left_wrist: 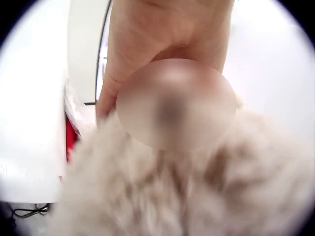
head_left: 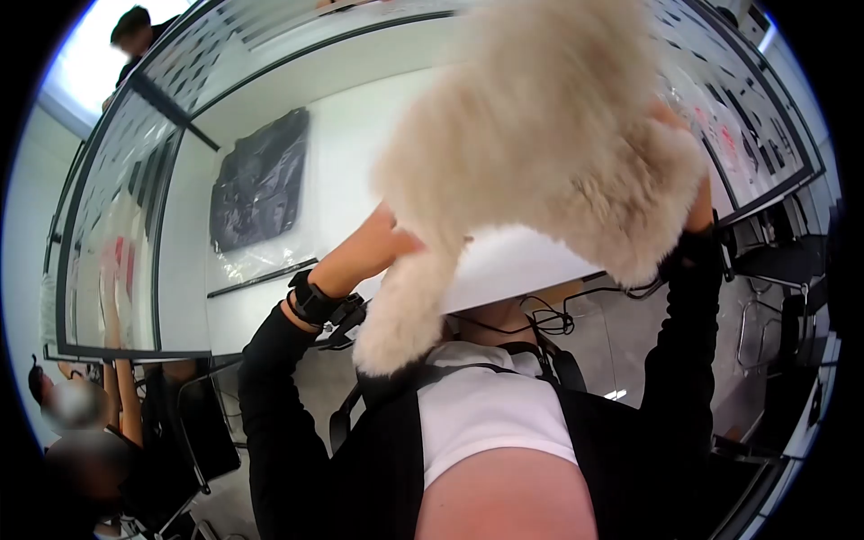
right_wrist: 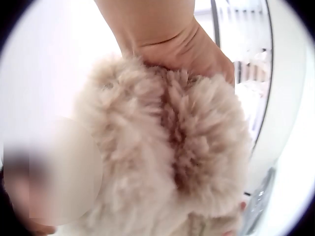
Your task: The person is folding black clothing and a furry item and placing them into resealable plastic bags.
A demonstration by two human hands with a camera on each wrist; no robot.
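A fluffy beige furry item point(head_left: 540, 135) is held up over the white table, large and blurred in the head view. A long sleeve-like part point(head_left: 405, 315) of it hangs down past the table's near edge. My left hand point(head_left: 373, 247) grips its left side, the fingertips sunk in the fur. On the other side my right hand point(right_wrist: 189, 51) grips a bunched, folded edge; its fingers are mostly hidden by the pile. In the left wrist view the fur point(left_wrist: 147, 196) fills the space below the palm, partly covered by a blurred patch.
A dark folded item in a clear plastic bag point(head_left: 261, 180) lies on the table's left side. Low panels with black frames point(head_left: 157, 225) border the table point(head_left: 351, 117). Black cables point(head_left: 549, 315) hang below the near edge. Chairs point(head_left: 783, 261) and other people point(head_left: 135, 36) are around.
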